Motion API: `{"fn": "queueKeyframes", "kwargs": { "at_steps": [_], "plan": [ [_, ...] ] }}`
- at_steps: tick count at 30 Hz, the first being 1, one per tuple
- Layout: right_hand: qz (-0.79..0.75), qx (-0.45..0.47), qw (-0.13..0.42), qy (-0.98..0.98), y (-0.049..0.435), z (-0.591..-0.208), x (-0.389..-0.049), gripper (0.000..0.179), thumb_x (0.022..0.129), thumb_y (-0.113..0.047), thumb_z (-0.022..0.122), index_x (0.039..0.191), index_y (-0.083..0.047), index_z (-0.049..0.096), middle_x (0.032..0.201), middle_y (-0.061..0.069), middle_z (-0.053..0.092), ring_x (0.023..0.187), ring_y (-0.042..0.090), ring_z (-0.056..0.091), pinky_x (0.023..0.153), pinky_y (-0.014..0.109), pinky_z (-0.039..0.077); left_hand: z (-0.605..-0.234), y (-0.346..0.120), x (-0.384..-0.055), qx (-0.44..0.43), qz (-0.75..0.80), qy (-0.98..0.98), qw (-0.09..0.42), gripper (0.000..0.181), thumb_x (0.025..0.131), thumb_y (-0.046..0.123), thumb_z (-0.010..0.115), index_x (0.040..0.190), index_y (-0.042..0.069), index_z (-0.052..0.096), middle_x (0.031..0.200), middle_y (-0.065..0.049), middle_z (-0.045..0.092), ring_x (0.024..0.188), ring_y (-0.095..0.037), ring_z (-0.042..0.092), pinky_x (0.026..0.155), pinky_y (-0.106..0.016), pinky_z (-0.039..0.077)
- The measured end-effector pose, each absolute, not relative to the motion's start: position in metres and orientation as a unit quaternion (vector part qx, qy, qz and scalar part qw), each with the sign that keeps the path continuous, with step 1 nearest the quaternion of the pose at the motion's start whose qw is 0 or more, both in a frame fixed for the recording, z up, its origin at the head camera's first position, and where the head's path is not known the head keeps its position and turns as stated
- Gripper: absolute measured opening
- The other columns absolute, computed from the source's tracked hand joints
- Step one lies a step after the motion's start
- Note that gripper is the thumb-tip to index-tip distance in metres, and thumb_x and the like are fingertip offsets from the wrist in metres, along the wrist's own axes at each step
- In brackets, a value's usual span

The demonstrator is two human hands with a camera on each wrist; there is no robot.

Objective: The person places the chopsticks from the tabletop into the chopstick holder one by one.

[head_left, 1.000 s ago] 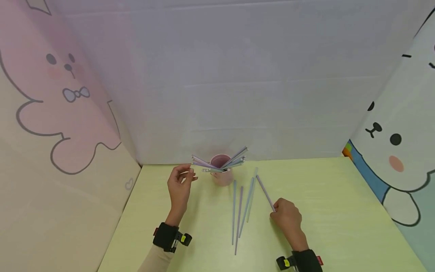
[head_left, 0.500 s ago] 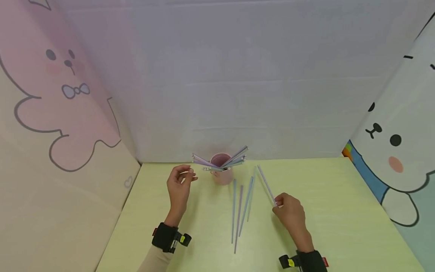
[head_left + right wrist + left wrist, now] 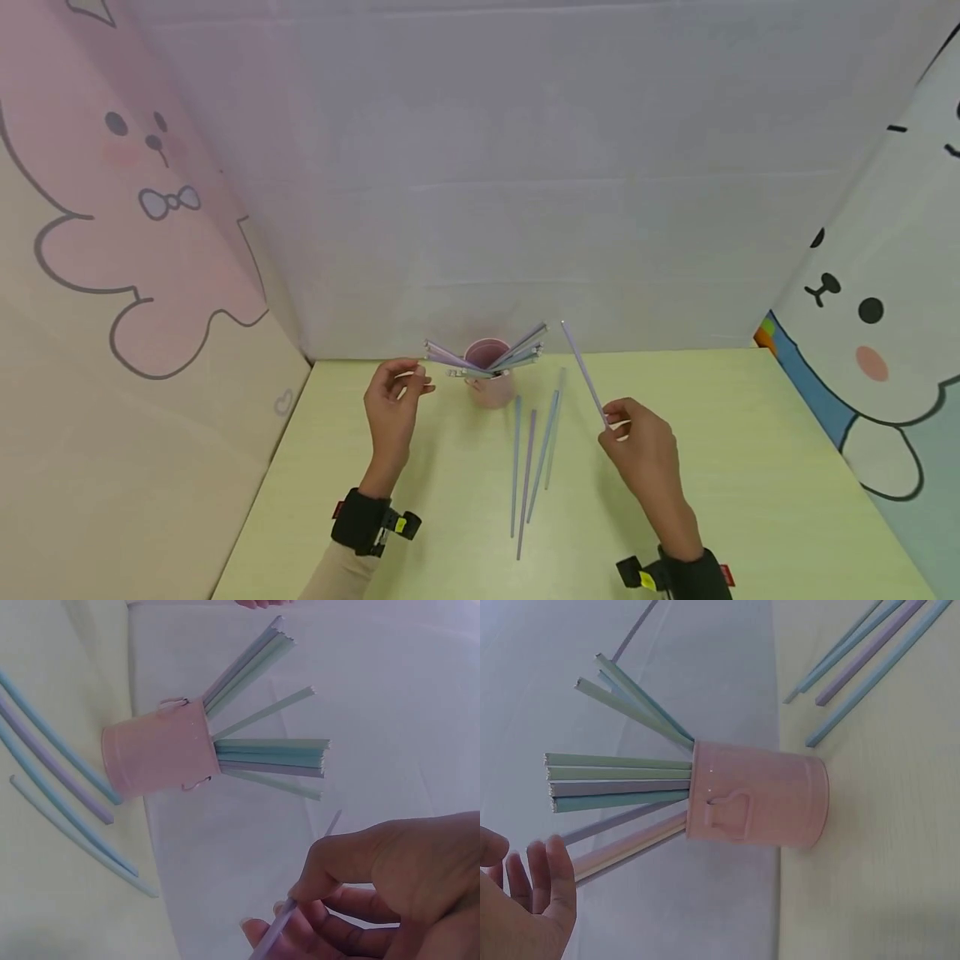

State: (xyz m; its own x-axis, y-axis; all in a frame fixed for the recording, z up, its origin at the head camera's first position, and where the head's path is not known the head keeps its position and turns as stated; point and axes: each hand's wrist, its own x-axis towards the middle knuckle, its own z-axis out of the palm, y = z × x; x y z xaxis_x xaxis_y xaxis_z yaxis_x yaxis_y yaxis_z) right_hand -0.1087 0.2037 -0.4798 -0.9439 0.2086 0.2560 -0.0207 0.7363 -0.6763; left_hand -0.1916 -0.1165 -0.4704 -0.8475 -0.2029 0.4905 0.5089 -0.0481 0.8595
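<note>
A small pink bucket (image 3: pixel 491 392) with little side handles stands upright near the back of the table. Thin pastel sticks (image 3: pixel 619 774) fan out of its mouth. My left hand (image 3: pixel 392 408) hovers at the bucket's left with fingers loosely bent; its fingertips overlap the ends of the leftmost sticks in the left wrist view. To the right, my right hand (image 3: pixel 641 446) pinches the lower end of a thin lilac stick (image 3: pixel 583 371) between thumb and fingers. That stick slants up and away, its far tip reaching above the table's back edge in the head view.
Several loose sticks, among them a blue stick (image 3: pixel 516 467) and a purple stick (image 3: pixel 527 483), lie roughly side by side on the pale yellow table (image 3: pixel 750 467) before the bucket. A white cloth wall (image 3: pixel 600 167) rises behind, with printed panels on both sides.
My right hand has risen and moved slightly forward, lifting the lilac stick so its far tip stands higher. The left hand and the bucket have stayed nearly still.
</note>
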Motion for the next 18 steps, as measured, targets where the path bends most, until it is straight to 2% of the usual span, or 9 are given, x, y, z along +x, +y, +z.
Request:
{"fn": "queueKeyframes", "kwargs": {
  "at_steps": [5, 10, 14, 18],
  "plan": [
    [0.361, -0.015, 0.191, -0.913, 0.199, -0.466, -0.107, 0.026, 0.076, 0.000, 0.068, 0.101, -0.005, 0.069, 0.088, 0.005, 0.071, 0.071, 0.020, 0.066, 0.050, 0.032, 0.048, -0.462, -0.113, -0.188, -0.136, -0.723, -0.632, 0.244, 0.020, 0.091, -0.006, 0.064, 0.108, -0.016, 0.058, 0.097, -0.023, 0.059, 0.078, -0.046, 0.060, 0.069, -0.039, 0.062],
    [0.382, 0.027, 0.208, -0.900, 0.190, -0.454, -0.103, 0.028, 0.076, 0.002, 0.067, 0.102, -0.009, 0.069, 0.089, 0.000, 0.069, 0.071, 0.014, 0.064, 0.051, 0.031, 0.055, -0.452, -0.111, -0.187, -0.161, -0.728, -0.630, 0.219, 0.020, 0.091, -0.005, 0.065, 0.107, -0.015, 0.058, 0.096, -0.019, 0.060, 0.078, -0.041, 0.062, 0.069, -0.033, 0.063],
    [0.405, 0.058, 0.210, -0.888, 0.182, -0.448, -0.099, 0.029, 0.077, 0.001, 0.067, 0.103, -0.012, 0.068, 0.090, -0.004, 0.067, 0.074, 0.010, 0.063, 0.055, 0.028, 0.060, -0.444, -0.108, -0.185, -0.178, -0.736, -0.623, 0.195, 0.022, 0.091, -0.005, 0.066, 0.108, -0.015, 0.058, 0.096, -0.016, 0.060, 0.078, -0.030, 0.065, 0.069, -0.030, 0.063],
    [0.413, 0.086, 0.211, -0.882, 0.173, -0.443, -0.098, 0.029, 0.078, 0.000, 0.067, 0.104, -0.014, 0.067, 0.092, -0.007, 0.066, 0.076, 0.009, 0.062, 0.056, 0.025, 0.060, -0.436, -0.104, -0.181, -0.199, -0.744, -0.611, 0.181, 0.027, 0.090, -0.005, 0.066, 0.111, -0.018, 0.054, 0.101, -0.027, 0.057, 0.081, -0.022, 0.065, 0.071, -0.033, 0.063]
  ]
}}
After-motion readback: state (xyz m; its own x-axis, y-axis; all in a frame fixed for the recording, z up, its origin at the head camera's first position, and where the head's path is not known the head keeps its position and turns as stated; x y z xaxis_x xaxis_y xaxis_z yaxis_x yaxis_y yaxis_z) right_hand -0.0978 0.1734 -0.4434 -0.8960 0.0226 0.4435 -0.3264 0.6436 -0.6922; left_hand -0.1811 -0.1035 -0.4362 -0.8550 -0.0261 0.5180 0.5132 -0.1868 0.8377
